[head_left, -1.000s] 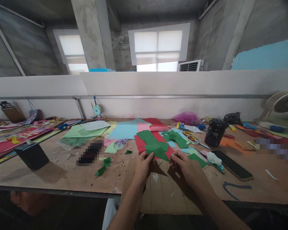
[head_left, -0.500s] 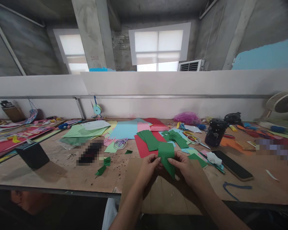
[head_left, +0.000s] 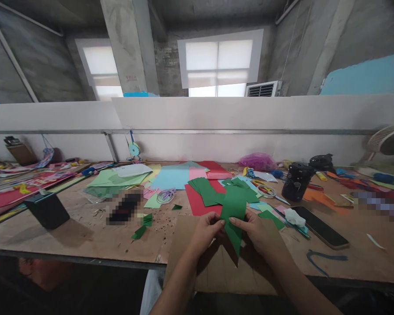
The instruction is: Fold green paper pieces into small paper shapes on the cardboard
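Concrete walls and a papered-over window (head_left: 218, 65) rise at 12 o'clock, behind a long, cluttered wooden worktable (head_left: 95, 243). Taking the held paper as the middle of the dial, brown cardboard (head_left: 225, 280) lies at 6 o'clock, beneath the hands. Both hands hold the green paper strip (head_left: 234, 203) above it, the strip's broad end toward 12 and its pointed tip toward 6. On its 9 o'clock side, the left hand (head_left: 207, 229) pinches the edge, thumb and fingers closed together. From 3 o'clock, the right hand (head_left: 254, 227) grips it with the thumb flat on the front and the other fingers largely hidden behind. Red paper (head_left: 197, 205) lies at 10 o'clock, with overlapping green sheets (head_left: 203, 192) on it. Small green scraps (head_left: 139, 232) sit at 9 o'clock, and farther out that way stands a black box (head_left: 47, 210). Toward 2 o'clock is a black cup (head_left: 295, 183); at 3, a phone (head_left: 321, 227) lies near a crumpled white tissue (head_left: 294, 217). A bent blue strip (head_left: 326, 257) rests at 4 o'clock.
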Demonstrator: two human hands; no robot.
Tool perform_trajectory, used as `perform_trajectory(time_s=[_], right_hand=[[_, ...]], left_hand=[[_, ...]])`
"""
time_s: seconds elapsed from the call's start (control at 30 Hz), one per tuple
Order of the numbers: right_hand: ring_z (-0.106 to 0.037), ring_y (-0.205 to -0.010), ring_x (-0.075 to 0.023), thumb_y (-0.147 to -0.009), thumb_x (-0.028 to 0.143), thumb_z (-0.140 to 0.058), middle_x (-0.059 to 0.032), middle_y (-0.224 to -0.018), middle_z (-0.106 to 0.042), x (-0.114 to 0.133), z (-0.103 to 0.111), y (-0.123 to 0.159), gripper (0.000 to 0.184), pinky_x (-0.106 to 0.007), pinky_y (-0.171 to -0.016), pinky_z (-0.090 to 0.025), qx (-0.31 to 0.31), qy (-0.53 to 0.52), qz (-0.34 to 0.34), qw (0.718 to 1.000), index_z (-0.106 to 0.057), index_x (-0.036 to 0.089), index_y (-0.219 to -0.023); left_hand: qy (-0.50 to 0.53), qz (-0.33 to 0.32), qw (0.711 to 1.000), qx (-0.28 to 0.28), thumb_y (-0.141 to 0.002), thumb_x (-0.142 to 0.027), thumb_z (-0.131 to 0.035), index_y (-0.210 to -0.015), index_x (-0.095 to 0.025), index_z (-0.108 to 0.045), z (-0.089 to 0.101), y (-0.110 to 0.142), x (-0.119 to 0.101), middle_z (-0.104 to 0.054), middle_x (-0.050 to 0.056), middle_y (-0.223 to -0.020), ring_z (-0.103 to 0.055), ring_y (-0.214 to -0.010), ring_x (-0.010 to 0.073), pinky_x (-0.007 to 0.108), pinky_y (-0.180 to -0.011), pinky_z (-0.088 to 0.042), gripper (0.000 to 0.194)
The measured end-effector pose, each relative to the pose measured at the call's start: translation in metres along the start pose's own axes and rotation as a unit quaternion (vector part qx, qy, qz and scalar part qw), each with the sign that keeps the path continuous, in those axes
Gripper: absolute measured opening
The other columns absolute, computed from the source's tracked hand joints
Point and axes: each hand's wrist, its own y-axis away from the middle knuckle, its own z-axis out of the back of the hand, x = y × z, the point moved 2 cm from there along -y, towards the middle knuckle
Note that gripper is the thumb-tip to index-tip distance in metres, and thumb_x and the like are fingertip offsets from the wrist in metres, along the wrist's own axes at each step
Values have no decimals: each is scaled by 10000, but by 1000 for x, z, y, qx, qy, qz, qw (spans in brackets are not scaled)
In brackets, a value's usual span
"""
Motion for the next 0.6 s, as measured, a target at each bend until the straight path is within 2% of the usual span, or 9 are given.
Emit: perform_trajectory(time_s=[0.2, 0.37, 0.6], right_hand=[[-643, -667, -281, -618, 391, -702, -46, -695, -730, -6, -3, -3, 222, -329, -585, -460, -2, -58, -11, 998, -750, 229, -761], [-633, -655, -291, -621, 347, -695, -40, -628, -707, -5, -1, -2, 128, -339, -585, -451, -22, -36, -22, 999, -738, 245, -684], [-609, -802, -268, -657, 286, -572, -53, -798, -701, -7, 4, -3, 119, -345, -725, -468, -2, -32, 74, 997, -687, 258, -643]], left_hand=[[-27, 11, 1000, -1, -702, -382, -678, -671, -167, -581, 1, 1, 1, -592, -1, -550, -538, -502, 124, 232, -519, -403, 239], [-67, 3, 998, 6, -727, -306, -609, -648, -182, -549, 3, 0, 3, -551, -20, -533, -504, -497, 118, 235, -517, -378, 159], [-40, 17, 999, 21, -738, -293, -573, -647, -191, -521, 3, 0, 5, -511, -32, -530, -487, -501, 113, 234, -521, -365, 146]])
